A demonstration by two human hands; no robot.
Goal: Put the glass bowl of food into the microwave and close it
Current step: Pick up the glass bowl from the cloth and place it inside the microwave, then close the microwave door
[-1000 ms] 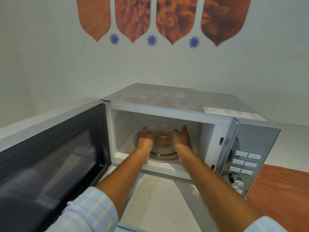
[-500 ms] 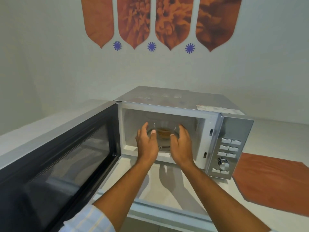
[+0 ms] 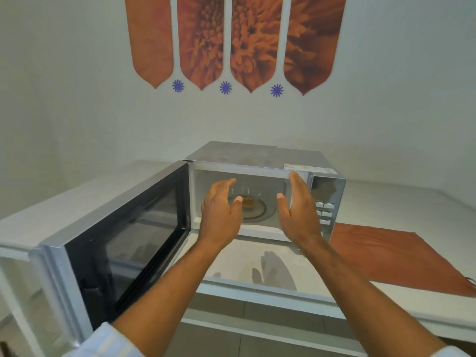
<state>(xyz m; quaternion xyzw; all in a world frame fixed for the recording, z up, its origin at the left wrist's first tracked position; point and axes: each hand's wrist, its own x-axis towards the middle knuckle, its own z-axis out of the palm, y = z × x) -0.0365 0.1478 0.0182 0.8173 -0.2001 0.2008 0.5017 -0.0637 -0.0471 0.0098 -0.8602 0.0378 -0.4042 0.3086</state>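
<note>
- The glass bowl (image 3: 247,201) of brownish food sits on the round turntable inside the microwave (image 3: 260,173), at the frame's center, seen between both hands.
- The left hand (image 3: 222,213) and right hand (image 3: 298,210) hover in front of the opening, fingers spread, palms facing each other, holding nothing, clear of the bowl.
- The microwave door (image 3: 123,235), dark glass with a silver frame, stands wide open at lower left.
- A flat orange mat (image 3: 394,256) lies on the pale counter (image 3: 260,261) at right.
</note>
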